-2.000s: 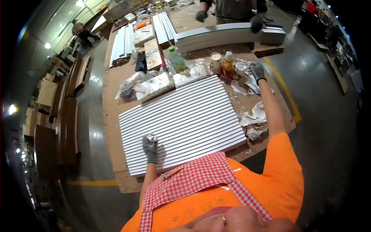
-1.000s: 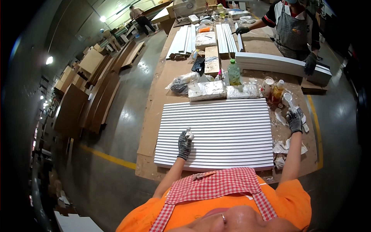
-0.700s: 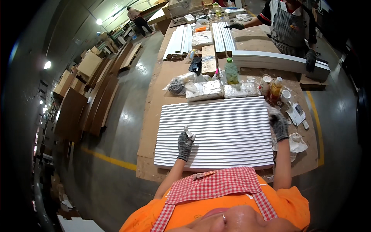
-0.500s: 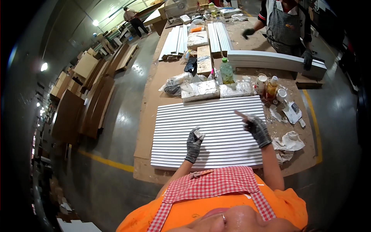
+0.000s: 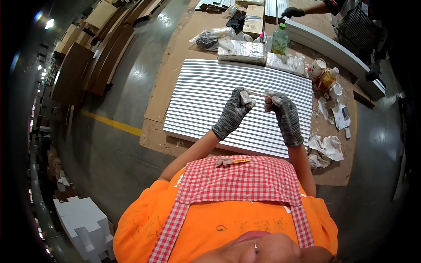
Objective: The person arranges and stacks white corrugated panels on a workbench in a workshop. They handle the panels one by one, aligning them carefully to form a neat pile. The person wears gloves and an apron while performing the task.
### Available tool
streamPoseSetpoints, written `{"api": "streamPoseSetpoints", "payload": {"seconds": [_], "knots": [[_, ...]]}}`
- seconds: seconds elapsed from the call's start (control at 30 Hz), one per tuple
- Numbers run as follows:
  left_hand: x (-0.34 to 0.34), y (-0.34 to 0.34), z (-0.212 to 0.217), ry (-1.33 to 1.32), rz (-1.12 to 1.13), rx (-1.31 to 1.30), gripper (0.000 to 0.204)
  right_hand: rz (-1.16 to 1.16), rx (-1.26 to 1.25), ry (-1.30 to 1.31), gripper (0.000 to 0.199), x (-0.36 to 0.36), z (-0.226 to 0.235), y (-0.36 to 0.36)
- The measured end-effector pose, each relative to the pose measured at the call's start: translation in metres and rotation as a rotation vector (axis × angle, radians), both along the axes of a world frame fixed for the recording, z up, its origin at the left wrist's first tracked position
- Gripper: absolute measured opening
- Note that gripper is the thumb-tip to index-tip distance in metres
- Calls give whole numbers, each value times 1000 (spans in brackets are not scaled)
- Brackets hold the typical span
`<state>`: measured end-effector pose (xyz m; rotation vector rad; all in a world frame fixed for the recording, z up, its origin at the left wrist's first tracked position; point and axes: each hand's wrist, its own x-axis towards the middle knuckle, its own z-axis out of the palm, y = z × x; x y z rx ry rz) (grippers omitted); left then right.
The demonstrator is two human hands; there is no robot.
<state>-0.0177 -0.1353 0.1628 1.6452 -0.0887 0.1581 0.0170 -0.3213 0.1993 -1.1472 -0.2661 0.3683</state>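
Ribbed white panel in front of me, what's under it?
Brown tabletop shows past the left and right edges of the ribbed white panel. The area directly beneath is covered, so whether anything else lies there can't be seen.

Toward the far side, a green-capped bottle (image 5: 280, 41) stands left of an amber bottle (image 5: 326, 81). Crumpled white cloth (image 5: 330, 147) lies right; brown boards (image 5: 72, 68) stand far left.
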Motion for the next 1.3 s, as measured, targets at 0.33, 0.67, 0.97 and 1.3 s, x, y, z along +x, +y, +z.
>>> {"api": "streamPoseSetpoints", "payload": {"seconds": [0.33, 0.67, 0.97, 1.3], "knots": [[-7, -1, 13, -129, -20, -51, 54, -144, -503, -884, 29, -27, 3, 17], [-15, 4, 11, -136, -36, 1, 58, -155, -482, -969, 29, -39, 28, 7], [-22, 6, 12, -156, -21, 17, 48, -80, -404, -910, 18, -45, 12, 8], [-20, 4, -7, 22, -116, -99, 42, -50, -177, -26, 20, -18, 0, 8]]}}
